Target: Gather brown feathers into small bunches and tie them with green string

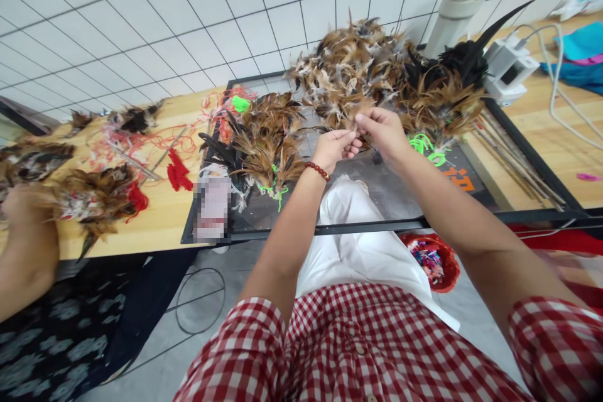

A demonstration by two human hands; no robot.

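Observation:
My left hand and my right hand meet over the framed glass panel. Both are closed, fingertips pinching what looks like a small brown feather between them. Just beyond rises a large heap of loose brown and black feathers. Left of my hands lie brown feather bunches tied with green string. On the right, another brown bunch with black plumes rests beside more green string.
A co-worker's hand is at feather bunches on the left. Red yarn and pink string lie nearby. A white bottle, power adapter and thin sticks are right. Below stands a red basket.

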